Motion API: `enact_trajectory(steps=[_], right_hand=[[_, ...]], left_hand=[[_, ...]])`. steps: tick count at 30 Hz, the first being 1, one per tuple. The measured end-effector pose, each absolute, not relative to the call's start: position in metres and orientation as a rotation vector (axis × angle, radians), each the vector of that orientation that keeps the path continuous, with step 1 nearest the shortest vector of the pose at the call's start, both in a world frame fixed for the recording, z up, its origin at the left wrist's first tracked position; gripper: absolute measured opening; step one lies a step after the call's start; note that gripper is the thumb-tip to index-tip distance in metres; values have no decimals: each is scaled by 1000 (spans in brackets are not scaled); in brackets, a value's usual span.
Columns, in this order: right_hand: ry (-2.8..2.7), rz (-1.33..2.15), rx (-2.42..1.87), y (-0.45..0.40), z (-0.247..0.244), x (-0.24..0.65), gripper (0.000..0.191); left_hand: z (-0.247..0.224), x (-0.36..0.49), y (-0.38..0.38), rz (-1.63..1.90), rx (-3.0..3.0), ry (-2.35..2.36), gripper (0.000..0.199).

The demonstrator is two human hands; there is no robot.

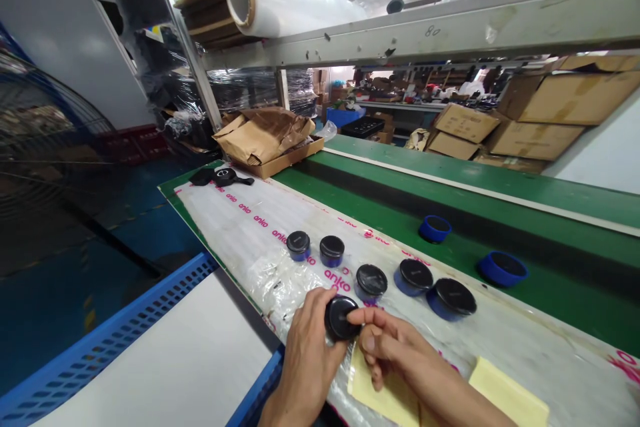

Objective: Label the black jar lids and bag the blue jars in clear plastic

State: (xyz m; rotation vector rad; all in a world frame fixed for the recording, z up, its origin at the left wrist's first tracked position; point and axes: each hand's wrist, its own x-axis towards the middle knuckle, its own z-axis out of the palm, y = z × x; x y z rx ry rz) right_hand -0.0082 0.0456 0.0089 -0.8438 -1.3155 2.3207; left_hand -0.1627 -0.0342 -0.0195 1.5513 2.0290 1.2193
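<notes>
Person at the desk (310, 192) has the left grip (307, 340) curled around a glossy black round lid (342, 317), held right between the two hands with its face tipped up. Can't tell if there's a blue cup under it; the hand blocks that. The right grip (400, 347) is narrow, index fingertip at the lid's right side and thumb tucked in close. Whether it's pinching something small just doesn't show.

Step in hand, at a guess: close fingertip work on that lid. The next move seems to call for a steady left hold and a light right finger, without bumping the five black-topped blue containers (371, 281) just past the grips. Two low blue pieces (435, 229) sit farther out beyond the right grip, on bare green. Yellow paper (364, 383) lies under the right grip, another yellow sheet (507, 392) right of that forearm.

Writing-wise: the plastic film (540, 327) beneath the containers says "anko" in pink, over and over, easiest to read beyond the left grip. Container tops have faint marks, way too small to read. High above the grips somebody scrawled "80" on the shelf beam (475, 30). Far past the left grip there's a black handled thingy (225, 177) with a white ring mark, no legible letters.
</notes>
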Motion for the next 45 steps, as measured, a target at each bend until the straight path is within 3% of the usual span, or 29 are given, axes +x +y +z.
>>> enact_trajectory(steps=[45], right_hand=[[-1317, 2282, -853, 46, 3, -5, 40]], left_hand=[[-17, -163, -35, 1146, 1581, 2029, 68]])
